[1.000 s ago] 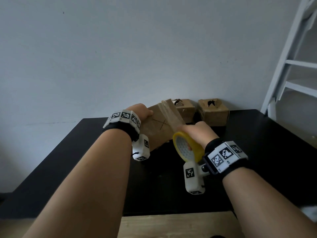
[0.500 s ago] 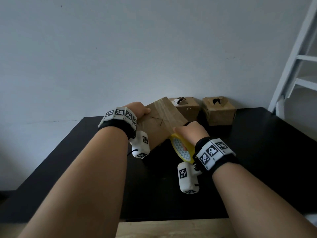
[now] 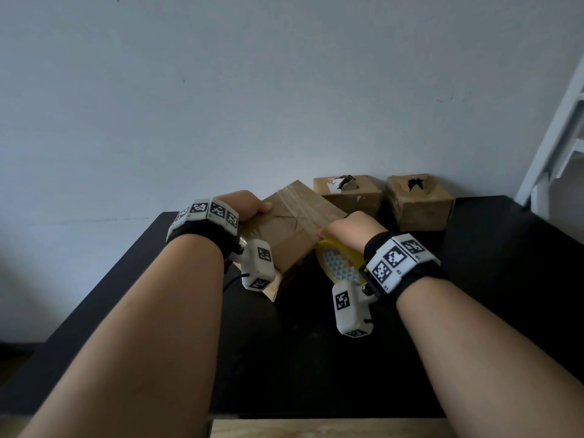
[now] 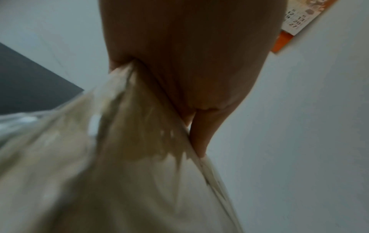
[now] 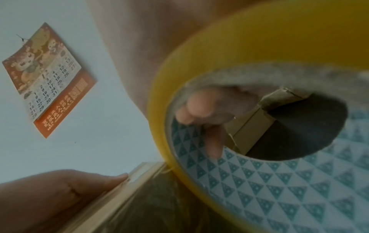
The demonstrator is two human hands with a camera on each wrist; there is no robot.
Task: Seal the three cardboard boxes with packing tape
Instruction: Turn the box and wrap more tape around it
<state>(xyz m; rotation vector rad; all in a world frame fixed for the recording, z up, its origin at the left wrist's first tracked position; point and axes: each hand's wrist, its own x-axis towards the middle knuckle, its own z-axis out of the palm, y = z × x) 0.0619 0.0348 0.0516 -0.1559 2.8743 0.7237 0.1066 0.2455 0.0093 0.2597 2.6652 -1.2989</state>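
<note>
A cardboard box (image 3: pixel 286 222) stands tilted on the black table (image 3: pixel 493 263), a strip of clear tape running across its upper face. My left hand (image 3: pixel 245 205) grips the box's far left edge; the left wrist view shows its thumb (image 4: pixel 201 135) on the taped cardboard (image 4: pixel 119 165). My right hand (image 3: pixel 349 230) holds the yellow tape roll (image 3: pixel 339 262) against the box's right edge, with fingers (image 5: pixel 201 108) curled through the roll (image 5: pixel 259 47). Two more boxes (image 3: pixel 349 192) (image 3: pixel 418 202) with torn tops sit at the wall.
A white ladder-like frame (image 3: pixel 556 143) stands at the right of the table. A calendar (image 5: pixel 48 78) hangs on the grey wall. A light wooden surface (image 3: pixel 325 428) lies below the table's near edge.
My right hand has brought the tape roll in from the front up against the box's right edge. The left hand has kept its grip on the tilted box.
</note>
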